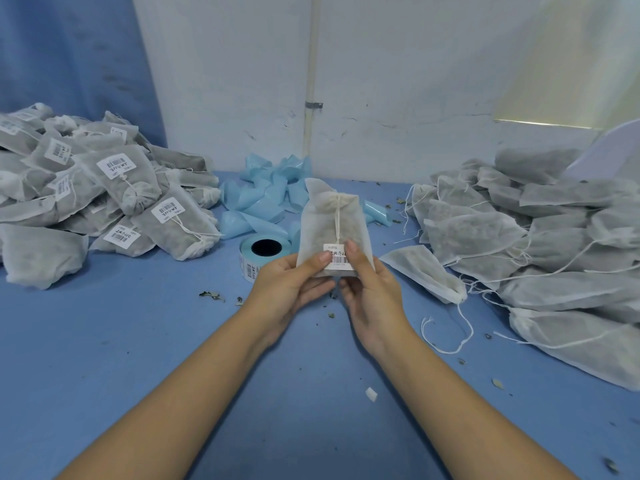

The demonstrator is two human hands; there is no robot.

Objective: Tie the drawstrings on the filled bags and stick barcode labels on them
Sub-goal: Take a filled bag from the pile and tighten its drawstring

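**One head-worn view, forward and down**

The lone wide-angle camera rides on the person's head, facing forward and down across the table (138,341) to the wall (398,81). It is close: the left hand (287,285) and right hand (374,296), reaching in from the bottom edge, hold a bag (322,223) at frame centre.

— What stands behind the worktop (121,358)?
— A white wall (415,71), scuffed, with thin cracks (381,124) low down. A pale pipe (313,57) runs straight up it, held by a metal clip (313,105).
— And to the left?
— A blue surface (69,57); cloth or panel, I cannot tell.
— The light?
— Soft and even. A bright yellowish strip (543,123) glows far right on the wall.
— The worktop itself?
— Blue and matte, reaching back to the wall.
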